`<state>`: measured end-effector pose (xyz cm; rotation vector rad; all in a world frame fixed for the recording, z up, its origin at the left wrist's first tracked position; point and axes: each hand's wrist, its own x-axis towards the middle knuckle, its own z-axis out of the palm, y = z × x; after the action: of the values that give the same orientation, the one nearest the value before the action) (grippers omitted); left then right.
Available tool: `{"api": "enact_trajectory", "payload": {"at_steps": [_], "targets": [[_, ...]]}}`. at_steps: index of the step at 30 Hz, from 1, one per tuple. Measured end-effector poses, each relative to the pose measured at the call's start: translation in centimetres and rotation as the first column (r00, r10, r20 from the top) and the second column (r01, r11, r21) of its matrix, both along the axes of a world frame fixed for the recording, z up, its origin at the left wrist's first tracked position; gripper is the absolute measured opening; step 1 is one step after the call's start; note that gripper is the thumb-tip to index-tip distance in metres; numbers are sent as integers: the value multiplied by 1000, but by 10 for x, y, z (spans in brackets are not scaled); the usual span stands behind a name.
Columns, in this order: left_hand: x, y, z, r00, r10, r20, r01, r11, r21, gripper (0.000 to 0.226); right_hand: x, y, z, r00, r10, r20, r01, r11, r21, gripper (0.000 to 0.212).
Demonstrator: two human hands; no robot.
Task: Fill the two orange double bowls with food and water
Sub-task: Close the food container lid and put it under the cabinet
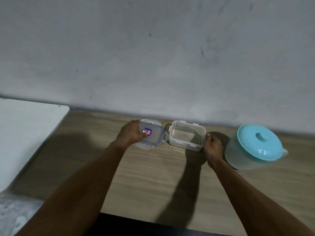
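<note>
Left hand (pixel 132 133) gripped the clip-lock lid (pixel 152 133), flat on the wooden counter (pixel 153 176); right hand (pixel 212 147) clasped the open, see-through container (pixel 186 135) just beside it (contents unclear), with the teal-lidded pitcher (pixel 255 147) standing right, near the grey wall (pixel 153 57)

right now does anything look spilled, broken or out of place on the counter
Nothing looks spilled or broken. The clear container stands upright and open, steadied by the right hand; its lid is off, under the left hand. The pitcher stands capped. The orange bowls are not in view.
</note>
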<state>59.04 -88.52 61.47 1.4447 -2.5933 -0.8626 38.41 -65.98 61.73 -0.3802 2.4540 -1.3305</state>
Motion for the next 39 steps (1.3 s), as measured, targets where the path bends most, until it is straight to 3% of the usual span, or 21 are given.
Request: {"api": "enact_trajectory", "payload": {"at_steps": [5,8,14,16,21,23,27,31,39], "targets": [[-4,-28,-14,995,-74,64,69,995,69,105,1,-8,-6,998,-29,-48,30,999,22,36],[-6,-33,-12,985,-143,99,141,990,30,110,2,-10,-8,997,-50,-51,51,998,29,34],[-15,-41,-9,984,-78,162,83,996,-26,91,1,-13,-8,996,-74,-51,75,997,22,34],[-15,-43,-5,995,-25,95,24,1000,16,83,1,-12,-7,996,-75,-47,76,997,22,34],[-8,-46,13,976,180,-124,-171,982,78,27,6,-13,-2,997,-76,-21,76,997,7,34],[-5,-47,25,957,213,-199,-194,975,111,16,7,-12,2,997,-78,-10,78,997,6,34],[2,-48,62,920,241,-308,-213,969,122,12,8,-10,8,997,-73,12,73,997,8,33],[-8,-43,95,845,289,-450,-198,951,238,13,9,-9,10,997,-64,40,65,998,-11,34],[-91,5,73,886,141,-441,7,948,317,17,3,-5,6,993,-67,100,74,995,-67,31]]}}
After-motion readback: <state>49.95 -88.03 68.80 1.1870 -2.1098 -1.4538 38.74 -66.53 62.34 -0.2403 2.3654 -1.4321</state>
